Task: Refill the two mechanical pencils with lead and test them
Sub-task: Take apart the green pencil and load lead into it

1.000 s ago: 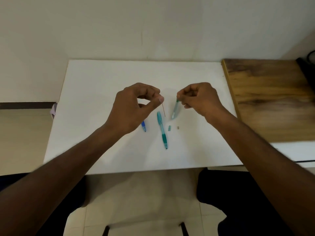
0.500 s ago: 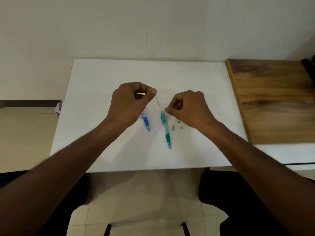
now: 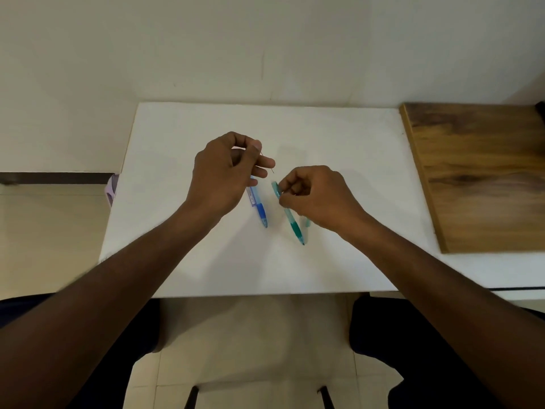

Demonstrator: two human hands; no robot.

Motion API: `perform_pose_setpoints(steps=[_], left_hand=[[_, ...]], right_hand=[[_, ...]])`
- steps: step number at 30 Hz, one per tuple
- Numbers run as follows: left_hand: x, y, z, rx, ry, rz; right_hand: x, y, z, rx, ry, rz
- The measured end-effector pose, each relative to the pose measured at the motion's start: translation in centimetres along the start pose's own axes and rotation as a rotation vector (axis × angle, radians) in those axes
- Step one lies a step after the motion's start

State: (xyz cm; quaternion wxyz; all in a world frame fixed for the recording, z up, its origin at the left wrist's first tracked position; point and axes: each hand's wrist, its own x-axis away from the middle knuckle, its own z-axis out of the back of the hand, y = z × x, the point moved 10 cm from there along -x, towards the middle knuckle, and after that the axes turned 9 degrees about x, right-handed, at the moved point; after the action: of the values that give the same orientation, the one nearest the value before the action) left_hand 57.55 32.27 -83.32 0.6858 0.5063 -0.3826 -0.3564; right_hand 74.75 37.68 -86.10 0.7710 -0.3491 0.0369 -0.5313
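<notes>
Item one, the thin dark stick of pencil lead [image 3: 267,163]: we find it pinched between thumb and forefinger of the left hand [image 3: 224,175], its free end slanting down and right past the fingertips, above the table and apart from both pencils

Item two, the translucent teal plastic mechanical pencil with a darker green grip [image 3: 290,215]: it lies on the white rectangular tabletop [image 3: 339,137], tip toward us. Its far end sits at the curled fingers of the right hand [image 3: 317,196]; we judge the thumb and forefinger to be pinching it there, though the contact is partly hidden

Item three, the blue plastic mechanical pencil with a clear barrel and blue grip [image 3: 259,209]: flat on the tabletop just left of the teal one, tip toward us, its far end hidden under the left hand

Item four, a small teal piece [image 3: 307,223]: on the tabletop beside the right wrist, too small for us to identify

Item five, a brown wooden board [image 3: 483,172]: on the table's right side, well apart from the pencils
</notes>
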Motion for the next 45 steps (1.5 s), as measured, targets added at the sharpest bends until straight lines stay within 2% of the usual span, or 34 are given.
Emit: perform_pose_setpoints(steps=[6,26,45], left_hand=[[-0.1,0.3,0.2,0.060,0.040,-0.003],[0.1,0.3,-0.5,0.091,0.010,-0.026],[1.0,2.6,-1.7,-0.246,-0.082,-0.275]], right_hand=[[0.8,-0.5,1.2,-0.178,0.052,0.064],[0.4,-0.6,1.3,-0.147,0.065,0.074],[0.4,-0.5,2.8,-0.166,0.099,0.074]])
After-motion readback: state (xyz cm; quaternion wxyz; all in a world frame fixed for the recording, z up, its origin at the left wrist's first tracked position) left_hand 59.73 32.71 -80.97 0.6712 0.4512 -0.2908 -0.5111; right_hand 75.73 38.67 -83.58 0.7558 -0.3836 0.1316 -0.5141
